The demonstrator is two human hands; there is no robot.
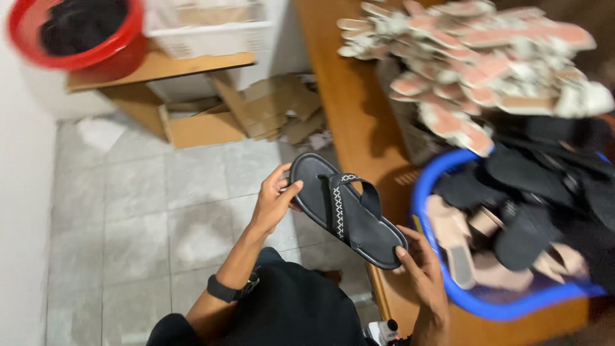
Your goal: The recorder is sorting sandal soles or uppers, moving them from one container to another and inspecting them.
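A black sandal with a strap stitched in white is held between both hands above the floor, beside the wooden table. My left hand grips its upper, far end with thumb and fingers. My right hand holds the lower, near end, thumb on the sole's edge. A black watch sits on my left wrist.
A wooden table on the right carries a pile of pink and white soles and a blue basket of black and pink sandals. A red basket, a white crate and cardboard pieces lie at the far left over grey tiles.
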